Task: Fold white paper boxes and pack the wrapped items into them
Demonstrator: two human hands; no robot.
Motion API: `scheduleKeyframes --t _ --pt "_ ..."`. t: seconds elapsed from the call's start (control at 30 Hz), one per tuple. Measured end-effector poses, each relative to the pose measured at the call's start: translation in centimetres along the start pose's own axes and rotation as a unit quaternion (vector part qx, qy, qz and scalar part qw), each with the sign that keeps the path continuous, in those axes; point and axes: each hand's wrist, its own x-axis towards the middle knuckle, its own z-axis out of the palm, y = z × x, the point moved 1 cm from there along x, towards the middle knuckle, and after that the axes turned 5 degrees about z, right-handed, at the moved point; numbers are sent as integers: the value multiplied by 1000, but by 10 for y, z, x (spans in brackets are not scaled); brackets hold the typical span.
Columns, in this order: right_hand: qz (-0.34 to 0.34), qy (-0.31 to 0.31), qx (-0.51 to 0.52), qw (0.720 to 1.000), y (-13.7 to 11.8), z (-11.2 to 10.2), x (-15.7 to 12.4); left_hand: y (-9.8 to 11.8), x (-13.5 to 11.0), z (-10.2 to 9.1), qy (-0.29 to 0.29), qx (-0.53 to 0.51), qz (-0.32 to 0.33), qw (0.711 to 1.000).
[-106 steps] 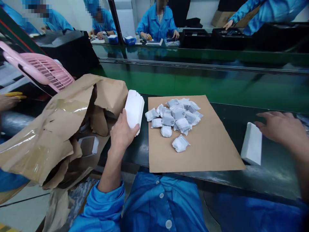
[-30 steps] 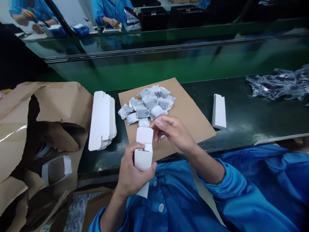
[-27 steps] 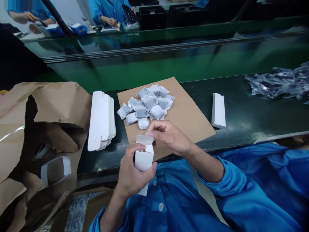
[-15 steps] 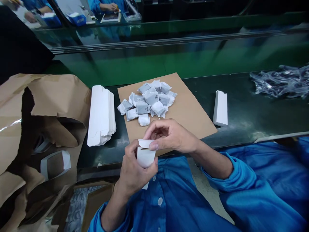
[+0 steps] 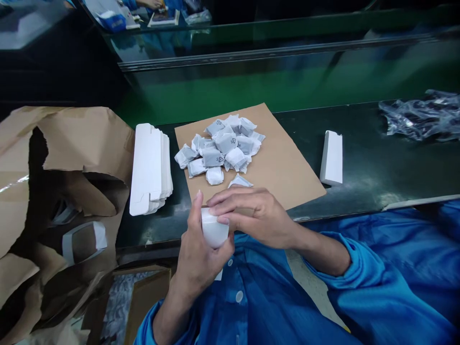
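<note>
A small white cardboard box stands upright in front of my chest, its top end facing me. My left hand is wrapped round its sides, the thumb and fingers on opposite faces. The fingers of my right hand are closed together and press on the box's top edge, where the flap lies folded down. What is inside the box is hidden. Just beyond my right hand, a white wrapped packet lies on a brown cardboard sheet, partly covered by my fingers. Several similar packets are heaped further back on it.
A stack of flat white cartons lies left of the sheet. One folded-up white box stands to the right. Clear plastic bags lie far right. A torn brown paper-lined carton is at the left. Across the partition, a co-worker's hand shows.
The box's top flap, raised before, is now folded down. My right hand has moved slightly down, its fingers flattening over the box end, and a packet behind it has come into view.
</note>
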Motion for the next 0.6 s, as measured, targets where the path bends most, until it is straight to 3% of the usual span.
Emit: scheduleKeyframes --t 0.13,0.23,0.33,0.4,0.47,0.53,0.6 --pt "-65 72 -25 995 8 17 -16 -3 -5 -1 -15 -28 4 999" --pt "-128 147 -119 974 15 29 -27 -3 -10 2 -57 -50 4 997" --pt "-156 159 -198 955 23 36 -33 -4 -17 6 -72 -87 -18 993" --pt "-147 144 -191 960 28 40 -37 -6 -20 8 -37 -102 -52 993" --pt "-83 129 -139 978 34 43 -42 -11 -19 8 54 -129 -108 984" --pt "35 92 -63 993 41 47 -48 -18 -12 8 172 -187 -175 951" --pt "156 28 -11 987 48 49 -53 -25 -4 10 244 -245 -212 914"
